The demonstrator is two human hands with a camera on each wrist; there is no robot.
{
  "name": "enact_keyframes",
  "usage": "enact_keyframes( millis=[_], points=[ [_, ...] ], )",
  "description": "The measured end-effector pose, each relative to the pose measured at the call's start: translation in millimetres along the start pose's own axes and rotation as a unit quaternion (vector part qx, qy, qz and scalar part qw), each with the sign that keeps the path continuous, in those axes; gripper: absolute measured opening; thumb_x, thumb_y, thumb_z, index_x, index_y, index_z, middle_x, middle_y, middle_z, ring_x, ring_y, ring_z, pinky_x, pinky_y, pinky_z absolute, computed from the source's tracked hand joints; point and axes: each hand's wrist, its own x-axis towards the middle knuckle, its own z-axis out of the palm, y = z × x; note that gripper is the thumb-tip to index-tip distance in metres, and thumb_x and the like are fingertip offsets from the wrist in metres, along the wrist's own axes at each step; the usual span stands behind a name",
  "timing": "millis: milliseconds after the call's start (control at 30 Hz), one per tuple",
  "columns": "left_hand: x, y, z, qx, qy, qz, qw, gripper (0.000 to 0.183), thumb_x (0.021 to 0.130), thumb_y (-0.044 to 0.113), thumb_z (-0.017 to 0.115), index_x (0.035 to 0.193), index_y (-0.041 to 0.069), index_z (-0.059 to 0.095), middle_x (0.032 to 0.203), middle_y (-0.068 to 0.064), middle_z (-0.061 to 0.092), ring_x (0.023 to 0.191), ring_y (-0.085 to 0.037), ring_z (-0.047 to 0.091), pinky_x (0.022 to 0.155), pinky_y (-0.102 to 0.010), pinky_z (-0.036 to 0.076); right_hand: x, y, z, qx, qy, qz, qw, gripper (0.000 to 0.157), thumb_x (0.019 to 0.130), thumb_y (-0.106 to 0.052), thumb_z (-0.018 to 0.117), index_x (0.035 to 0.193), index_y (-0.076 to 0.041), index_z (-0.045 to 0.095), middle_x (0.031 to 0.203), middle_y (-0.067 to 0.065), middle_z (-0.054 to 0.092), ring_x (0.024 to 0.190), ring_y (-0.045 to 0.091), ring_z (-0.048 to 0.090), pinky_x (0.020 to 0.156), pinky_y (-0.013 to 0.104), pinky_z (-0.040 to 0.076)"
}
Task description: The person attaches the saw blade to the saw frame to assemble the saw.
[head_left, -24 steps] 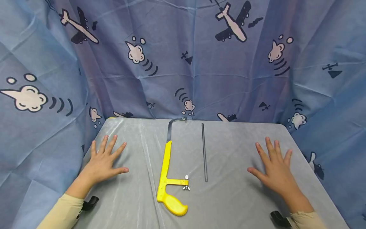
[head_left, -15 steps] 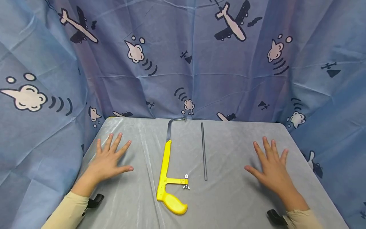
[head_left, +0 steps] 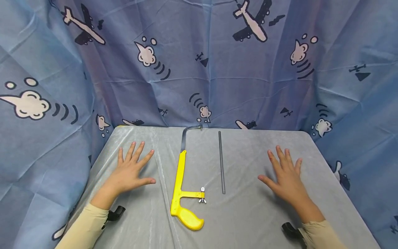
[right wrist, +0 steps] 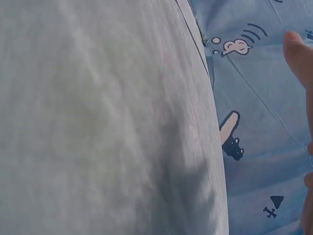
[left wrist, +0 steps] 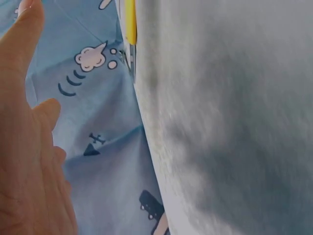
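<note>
A yellow hacksaw frame (head_left: 178,180) lies on the table in the middle of the head view, its curved handle (head_left: 191,219) toward me and its grey bent end at the far edge. A wing nut (head_left: 202,200) sits on its short arm. To its right lies a narrow dark grey strip (head_left: 222,166) that looks like a hacksaw blade. My left hand (head_left: 129,174), fingers spread, hovers left of the frame. On the right, my right hand (head_left: 286,181) is likewise spread over the table, apart from the strip. Neither hand holds anything. Part of the yellow frame (left wrist: 130,22) shows in the left wrist view.
A grey cloth with creases covers the table (head_left: 242,221). Behind and on both sides hangs a blue curtain (head_left: 177,27) printed with planes and clouds, close to the table edges. Black wrist-worn pieces (head_left: 116,213) show under both forearms.
Both hands have moved inward, the left one to the right and the right one to the left, fingers still spread. The hacksaw frame and the strip stay in place while the view tilts slightly.
</note>
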Motion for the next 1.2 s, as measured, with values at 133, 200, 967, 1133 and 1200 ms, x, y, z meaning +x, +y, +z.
enact_keyframes(
  millis=[133,200,967,1133,1200],
  points=[
    [4.8,8.0,1.8,-0.004,-0.006,0.006,1.0000,0.110,0.076,0.088,0.057,0.164,0.031,0.023,0.173,-0.011,-0.001,0.157,-0.041,-0.009,0.114,-0.075,-0.007,1.7,-4.1,4.4,0.011,-0.003,0.006,1.000,0.098,0.087,-0.055,0.074,0.163,-0.013,0.027,0.170,0.018,0.013,0.158,0.039,-0.003,0.114,0.073,-0.016],
    [7.2,12.5,2.8,-0.003,-0.006,0.012,0.9999,0.110,0.076,0.088,0.057,0.164,0.031,0.023,0.173,-0.012,0.001,0.157,-0.041,-0.007,0.114,-0.075,-0.005,2.6,-5.8,5.9,0.016,-0.003,0.007,1.000,0.098,0.087,-0.054,0.074,0.162,-0.013,0.028,0.170,0.018,0.014,0.158,0.039,-0.002,0.114,0.072,-0.015],
    [25.6,71.2,17.6,-0.067,-0.034,0.080,0.9940,0.112,0.075,0.088,0.058,0.164,0.031,0.020,0.173,-0.007,-0.002,0.158,-0.038,-0.006,0.116,-0.074,-0.003,25.2,-26.1,22.3,0.150,-0.008,0.015,0.989,0.089,0.088,-0.039,0.079,0.160,-0.012,0.034,0.166,0.019,0.027,0.155,0.044,0.014,0.117,0.072,-0.003],
    [30.8,86.9,19.8,-0.092,-0.038,0.108,0.9891,0.112,0.076,0.087,0.059,0.164,0.030,0.020,0.173,-0.006,-0.003,0.158,-0.038,-0.004,0.118,-0.072,-0.001,29.8,-30.5,28.0,0.182,-0.001,0.020,0.983,0.084,0.088,-0.033,0.080,0.156,-0.008,0.039,0.163,0.020,0.032,0.151,0.045,0.022,0.116,0.074,0.004],
    [32.3,92.9,21.3,-0.100,-0.039,0.122,0.9867,0.113,0.076,0.085,0.062,0.164,0.029,0.021,0.173,-0.005,-0.003,0.158,-0.038,-0.003,0.118,-0.071,0.000,31.1,-33.1,30.3,0.189,0.003,0.019,0.982,0.082,0.088,-0.031,0.081,0.155,-0.007,0.041,0.162,0.021,0.033,0.150,0.046,0.025,0.115,0.075,0.006]
  ],
)
